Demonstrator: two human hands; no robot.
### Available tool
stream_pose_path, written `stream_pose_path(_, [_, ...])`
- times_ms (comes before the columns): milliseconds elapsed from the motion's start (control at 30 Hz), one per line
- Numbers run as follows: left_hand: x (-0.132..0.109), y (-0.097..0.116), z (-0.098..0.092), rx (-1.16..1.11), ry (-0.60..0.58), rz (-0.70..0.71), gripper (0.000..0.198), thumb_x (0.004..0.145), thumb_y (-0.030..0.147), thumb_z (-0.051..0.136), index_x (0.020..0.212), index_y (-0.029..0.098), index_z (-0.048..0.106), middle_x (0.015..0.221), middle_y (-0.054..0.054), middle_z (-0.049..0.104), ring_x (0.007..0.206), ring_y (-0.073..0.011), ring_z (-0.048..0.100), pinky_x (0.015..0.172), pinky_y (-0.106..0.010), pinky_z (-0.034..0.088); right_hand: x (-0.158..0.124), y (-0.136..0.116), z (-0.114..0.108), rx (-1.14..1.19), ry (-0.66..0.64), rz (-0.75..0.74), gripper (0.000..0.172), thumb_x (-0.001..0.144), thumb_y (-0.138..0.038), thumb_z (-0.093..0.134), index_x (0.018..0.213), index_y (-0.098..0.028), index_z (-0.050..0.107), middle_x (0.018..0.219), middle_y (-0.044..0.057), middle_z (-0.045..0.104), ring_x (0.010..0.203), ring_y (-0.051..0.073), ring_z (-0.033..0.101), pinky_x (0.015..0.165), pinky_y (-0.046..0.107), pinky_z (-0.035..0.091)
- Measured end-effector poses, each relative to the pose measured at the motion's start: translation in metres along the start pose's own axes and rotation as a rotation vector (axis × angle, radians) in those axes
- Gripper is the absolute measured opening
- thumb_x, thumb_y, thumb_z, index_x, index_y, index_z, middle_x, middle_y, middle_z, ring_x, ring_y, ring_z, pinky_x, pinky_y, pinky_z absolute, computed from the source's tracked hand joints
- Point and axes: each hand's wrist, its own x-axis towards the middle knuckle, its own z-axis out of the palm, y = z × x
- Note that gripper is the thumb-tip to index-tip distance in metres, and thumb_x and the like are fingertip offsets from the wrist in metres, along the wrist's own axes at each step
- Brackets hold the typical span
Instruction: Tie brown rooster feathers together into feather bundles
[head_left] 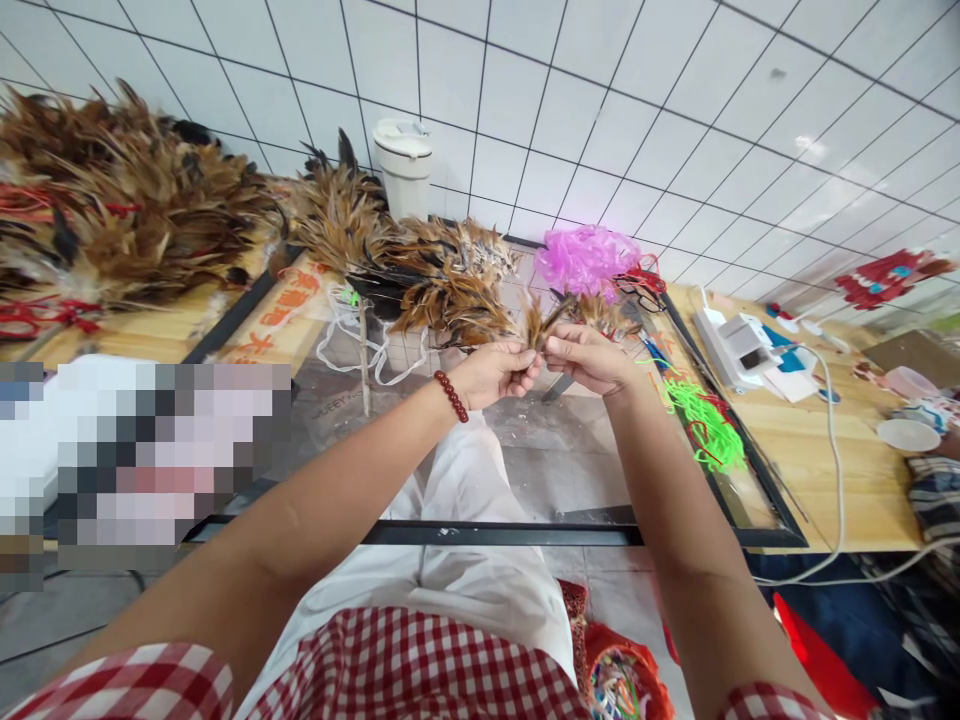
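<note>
Above the glass-topped table (570,470) my two hands meet, fingertips almost touching. A small tuft of brown feathers (535,322) stands up between them. My left hand (496,374), with a red bead bracelet (451,396) at its wrist, pinches the tuft's base. Thumb and fingers of my right hand (589,358) close on the same tuft from the other side. Just behind lie heaps of brown feathers (457,305), and a smaller feather bunch (600,312) is beyond my right hand. The exact grip on the quills is too small to make out.
A pink plastic bag (585,258) and a white lidded bin (405,165) stand at the back. Green cords (705,425) lie right, near a white power strip (731,345) with a cable. A large feather pile (142,200) covers the left table. The table's black edge (510,534) crosses in front.
</note>
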Motion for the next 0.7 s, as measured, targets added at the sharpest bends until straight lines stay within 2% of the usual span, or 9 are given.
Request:
stream_pose_path(33, [-0.001,0.000,0.000,0.010,-0.033,-0.043,0.016,0.077,0.021,0.069,0.071,0.010,0.059,0.059,0.000,0.054,0.047,-0.0053,0.051,0.042,-0.015,0.037,-0.001,0.000,0.001,0.002,-0.038,0.013,0.044,0.056,-0.053,0.080,0.068,-0.015,0.063,0.062,0.000,0.060,0.053,0.009,0.050,0.052,0.024,0.041])
stream_pose_path(100, [-0.002,-0.001,0.001,0.032,-0.076,-0.093,0.018,0.075,0.023,0.071,0.071,0.010,0.060,0.059,-0.001,0.054,0.047,-0.0053,0.050,0.042,-0.015,0.037,0.000,0.002,0.003,-0.026,-0.022,-0.004,0.044,0.055,-0.055,0.080,0.064,-0.015,0.063,0.058,0.001,0.060,0.053,0.010,0.052,0.052,0.025,0.042])
stream_pose_path(200, [-0.001,-0.001,-0.001,0.066,-0.071,-0.054,0.021,0.075,0.027,0.072,0.075,0.008,0.062,0.060,-0.001,0.055,0.048,-0.0055,0.051,0.043,-0.016,0.038,0.004,0.003,0.001,-0.018,0.164,-0.107,0.042,0.054,-0.052,0.081,0.065,-0.016,0.063,0.056,-0.001,0.056,0.050,0.009,0.046,0.048,0.025,0.038])
stream_pose_path(267, [0.001,-0.002,-0.003,0.090,-0.007,0.007,0.020,0.076,0.027,0.070,0.074,0.008,0.063,0.058,-0.001,0.055,0.047,-0.0055,0.050,0.043,-0.016,0.038,0.006,0.002,-0.003,0.046,0.288,-0.165,0.042,0.052,-0.051,0.083,0.065,-0.018,0.061,0.059,-0.002,0.056,0.048,0.007,0.041,0.046,0.024,0.035])
stream_pose_path(333, [0.003,-0.004,-0.004,0.126,0.076,0.059,0.016,0.078,0.023,0.068,0.073,0.008,0.064,0.058,-0.002,0.057,0.047,-0.0057,0.051,0.045,-0.017,0.041,0.006,-0.001,-0.007,0.101,0.341,-0.177,0.043,0.048,-0.048,0.085,0.065,-0.018,0.060,0.062,-0.002,0.056,0.048,0.006,0.038,0.045,0.024,0.033])
stream_pose_path(467, [0.006,-0.007,-0.001,0.141,0.232,0.185,0.007,0.075,0.013,0.069,0.077,0.007,0.067,0.067,-0.005,0.065,0.055,-0.0078,0.059,0.056,-0.021,0.049,0.003,-0.003,-0.015,0.147,0.326,-0.172,0.040,0.049,-0.043,0.086,0.064,-0.017,0.059,0.062,-0.002,0.054,0.049,0.006,0.040,0.045,0.024,0.031])
stream_pose_path(567, [0.007,-0.007,0.002,0.061,0.323,0.265,0.007,0.075,0.013,0.069,0.075,0.007,0.067,0.071,-0.006,0.067,0.060,-0.0091,0.062,0.062,-0.022,0.051,0.003,-0.001,-0.019,0.157,0.346,-0.199,0.039,0.051,-0.043,0.085,0.065,-0.017,0.059,0.062,-0.002,0.056,0.048,0.005,0.039,0.044,0.023,0.032])
stream_pose_path(700, [0.006,-0.006,0.003,-0.003,0.368,0.267,0.009,0.076,0.017,0.069,0.077,0.007,0.067,0.074,-0.008,0.069,0.066,-0.0113,0.066,0.068,-0.025,0.053,0.006,0.005,-0.016,0.065,0.376,-0.165,0.040,0.050,-0.042,0.085,0.067,-0.017,0.059,0.066,0.000,0.061,0.048,0.006,0.040,0.042,0.023,0.030])
